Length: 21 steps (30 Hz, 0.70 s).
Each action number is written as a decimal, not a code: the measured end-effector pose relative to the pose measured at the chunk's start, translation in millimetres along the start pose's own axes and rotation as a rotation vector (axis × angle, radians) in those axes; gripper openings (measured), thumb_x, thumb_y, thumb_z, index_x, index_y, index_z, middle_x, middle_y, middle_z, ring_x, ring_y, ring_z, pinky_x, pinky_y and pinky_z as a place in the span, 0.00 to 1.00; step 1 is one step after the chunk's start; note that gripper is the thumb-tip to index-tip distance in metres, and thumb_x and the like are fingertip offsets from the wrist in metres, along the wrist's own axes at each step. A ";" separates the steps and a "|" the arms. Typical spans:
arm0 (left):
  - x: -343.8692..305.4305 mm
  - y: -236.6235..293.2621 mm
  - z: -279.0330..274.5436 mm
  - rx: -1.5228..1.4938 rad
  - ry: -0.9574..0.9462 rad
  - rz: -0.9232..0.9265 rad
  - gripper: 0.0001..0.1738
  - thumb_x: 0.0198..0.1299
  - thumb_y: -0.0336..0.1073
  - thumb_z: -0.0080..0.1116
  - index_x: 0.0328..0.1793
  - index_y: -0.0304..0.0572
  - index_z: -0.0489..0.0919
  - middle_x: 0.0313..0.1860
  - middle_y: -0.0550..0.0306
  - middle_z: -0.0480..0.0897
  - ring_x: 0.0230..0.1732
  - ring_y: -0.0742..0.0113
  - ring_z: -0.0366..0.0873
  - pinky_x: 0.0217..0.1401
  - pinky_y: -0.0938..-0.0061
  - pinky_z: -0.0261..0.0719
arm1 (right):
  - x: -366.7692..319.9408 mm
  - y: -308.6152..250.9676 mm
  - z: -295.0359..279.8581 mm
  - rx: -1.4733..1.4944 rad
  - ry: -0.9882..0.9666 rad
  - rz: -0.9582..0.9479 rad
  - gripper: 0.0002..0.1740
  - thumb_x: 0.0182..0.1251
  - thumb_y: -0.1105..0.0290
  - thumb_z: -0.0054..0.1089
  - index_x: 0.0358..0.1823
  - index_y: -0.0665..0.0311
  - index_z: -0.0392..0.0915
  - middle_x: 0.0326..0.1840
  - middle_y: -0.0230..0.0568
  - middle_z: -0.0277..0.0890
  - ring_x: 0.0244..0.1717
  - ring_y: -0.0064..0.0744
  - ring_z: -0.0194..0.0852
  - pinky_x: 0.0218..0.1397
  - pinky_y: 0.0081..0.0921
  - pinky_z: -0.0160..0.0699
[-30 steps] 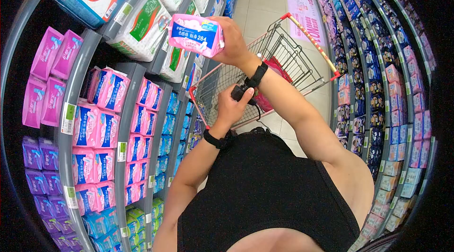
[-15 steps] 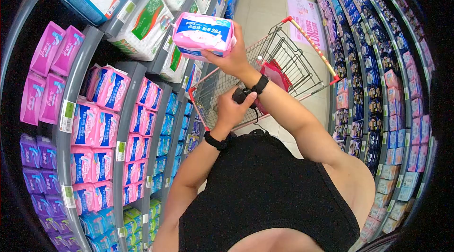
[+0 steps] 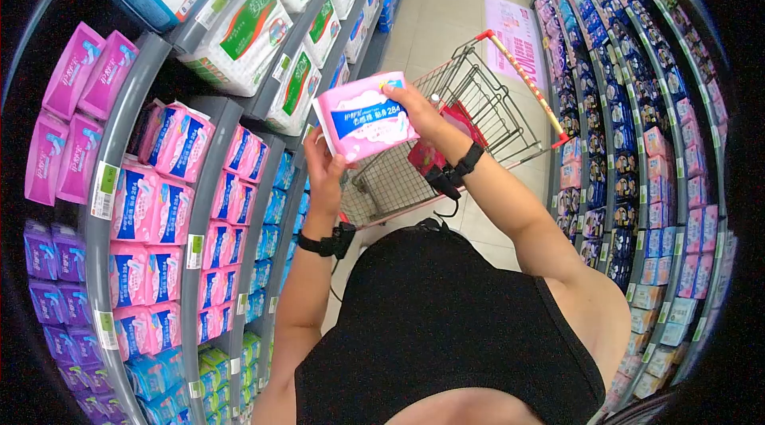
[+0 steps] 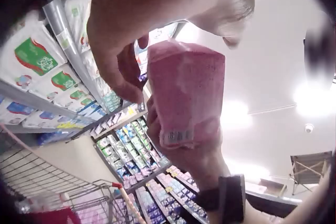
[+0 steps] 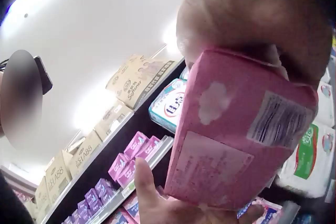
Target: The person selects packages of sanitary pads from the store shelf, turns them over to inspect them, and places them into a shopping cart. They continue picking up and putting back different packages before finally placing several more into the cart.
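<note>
A pink and white package with a blue label (image 3: 370, 116) is held up in front of the chest. My right hand (image 3: 434, 126) grips its right side, thumb on the front near the top corner. At the lower left corner is my left hand (image 3: 323, 174), with fingers and thumb spread round it; whether they touch is unclear. The left wrist view has the package's pink side (image 4: 186, 87) between my left hand (image 4: 168, 8) above and my right hand (image 4: 194, 155) below. In the right wrist view, the package's barcode side (image 5: 236, 134) hides my right fingers.
A wire shopping cart (image 3: 398, 186) with a red item (image 3: 426, 155) in it stands just ahead. Shelves of pink packs (image 3: 151, 202) and large white packs (image 3: 239, 34) line the left; more stocked shelves (image 3: 629, 146) line the right. A pink floor sign (image 3: 510, 34) lies beyond.
My left hand has moved from beside my right wrist up to the package's left corner. My right hand has brought the package lower and to the right, tilting its labelled face towards the head view.
</note>
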<state>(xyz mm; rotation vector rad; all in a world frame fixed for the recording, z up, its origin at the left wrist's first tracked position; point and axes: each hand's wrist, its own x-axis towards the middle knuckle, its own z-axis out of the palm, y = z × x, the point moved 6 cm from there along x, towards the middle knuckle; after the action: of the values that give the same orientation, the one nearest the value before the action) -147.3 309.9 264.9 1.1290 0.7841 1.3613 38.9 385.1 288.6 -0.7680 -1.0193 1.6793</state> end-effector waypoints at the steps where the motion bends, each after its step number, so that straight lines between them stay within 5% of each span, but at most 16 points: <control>1: 0.9 2.9 1.0 -0.034 -0.025 0.010 0.55 0.58 0.57 0.69 0.80 0.39 0.48 0.69 0.48 0.68 0.69 0.60 0.68 0.70 0.64 0.69 | -1.5 6.2 -0.6 -0.043 -0.021 0.045 0.21 0.76 0.58 0.54 0.61 0.62 0.68 0.48 0.35 0.78 0.44 0.20 0.80 0.48 0.23 0.83; 2: 1.0 8.2 9.3 -0.086 -0.080 0.092 0.54 0.62 0.54 0.66 0.81 0.39 0.44 0.70 0.46 0.64 0.72 0.57 0.65 0.75 0.61 0.62 | -6.2 12.9 2.6 -0.102 -0.046 0.074 0.21 0.78 0.55 0.52 0.60 0.62 0.68 0.49 0.35 0.77 0.46 0.20 0.79 0.50 0.22 0.82; 5: -2.0 2.1 12.2 0.114 -0.007 0.000 0.50 0.66 0.50 0.63 0.81 0.39 0.43 0.71 0.46 0.63 0.72 0.59 0.64 0.74 0.63 0.64 | -12.2 27.1 5.6 -0.061 -0.050 0.118 0.22 0.79 0.53 0.49 0.60 0.63 0.68 0.51 0.35 0.76 0.49 0.19 0.77 0.54 0.23 0.79; 6: -3.4 -3.3 9.9 0.072 0.022 -0.063 0.46 0.67 0.47 0.60 0.80 0.42 0.45 0.69 0.47 0.66 0.68 0.58 0.69 0.64 0.64 0.72 | -14.6 28.6 5.5 -0.090 -0.084 0.113 0.27 0.80 0.50 0.46 0.67 0.63 0.63 0.60 0.39 0.71 0.61 0.24 0.72 0.66 0.27 0.72; 9: -12.9 -8.4 14.3 -0.180 0.081 -0.216 0.37 0.69 0.46 0.55 0.78 0.54 0.51 0.64 0.51 0.74 0.55 0.57 0.82 0.35 0.63 0.86 | -30.7 24.0 5.8 -0.094 -0.178 0.057 0.36 0.79 0.47 0.45 0.77 0.63 0.51 0.73 0.44 0.60 0.74 0.33 0.59 0.77 0.33 0.58; 10: -16.3 -4.3 17.1 -0.242 0.121 -0.258 0.32 0.72 0.47 0.51 0.77 0.50 0.55 0.62 0.51 0.76 0.50 0.55 0.85 0.29 0.68 0.86 | -37.1 20.5 2.8 -0.191 -0.253 0.000 0.50 0.73 0.42 0.53 0.81 0.62 0.39 0.80 0.46 0.47 0.82 0.39 0.45 0.82 0.36 0.46; 13: -23.8 -28.0 9.9 -0.440 0.006 -0.444 0.28 0.75 0.54 0.42 0.74 0.51 0.62 0.59 0.51 0.81 0.48 0.58 0.86 0.30 0.69 0.86 | -55.1 10.9 3.4 -0.713 -0.368 -0.325 0.59 0.62 0.44 0.67 0.82 0.62 0.38 0.82 0.47 0.44 0.82 0.40 0.42 0.82 0.37 0.44; 14: -30.8 -36.4 6.9 -0.390 0.046 -0.499 0.30 0.75 0.60 0.37 0.73 0.52 0.67 0.58 0.53 0.83 0.46 0.60 0.86 0.34 0.68 0.87 | -56.6 14.5 -0.9 -0.634 -0.355 -0.270 0.59 0.61 0.47 0.69 0.82 0.62 0.39 0.81 0.48 0.47 0.81 0.40 0.44 0.82 0.36 0.46; 17: -44.3 -42.1 8.5 -0.428 -0.219 -0.556 0.34 0.74 0.62 0.39 0.75 0.48 0.65 0.60 0.54 0.82 0.48 0.60 0.85 0.38 0.64 0.87 | -61.2 25.4 -14.6 -0.402 -0.296 -0.111 0.59 0.55 0.56 0.77 0.80 0.63 0.45 0.78 0.49 0.55 0.78 0.39 0.53 0.80 0.34 0.52; 18: -46.8 -46.1 2.6 -0.381 -0.201 -0.518 0.35 0.74 0.63 0.41 0.74 0.46 0.65 0.59 0.54 0.82 0.49 0.61 0.85 0.41 0.64 0.86 | -62.8 23.5 -19.5 -0.417 -0.232 -0.112 0.54 0.59 0.51 0.72 0.79 0.65 0.50 0.73 0.47 0.63 0.74 0.37 0.60 0.76 0.33 0.58; 21: -48.5 -48.3 -7.1 -0.152 -0.120 -0.348 0.37 0.73 0.63 0.45 0.73 0.40 0.68 0.59 0.53 0.81 0.52 0.64 0.82 0.50 0.66 0.82 | -64.4 32.4 -29.1 -0.286 -0.160 0.011 0.55 0.59 0.37 0.65 0.76 0.69 0.54 0.73 0.47 0.63 0.74 0.35 0.60 0.76 0.33 0.58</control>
<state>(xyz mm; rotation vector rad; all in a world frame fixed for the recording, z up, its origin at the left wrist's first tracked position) -142.8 270.0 209.1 0.8981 0.7375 1.0343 70.2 326.6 248.1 -0.8328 -1.3902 1.6441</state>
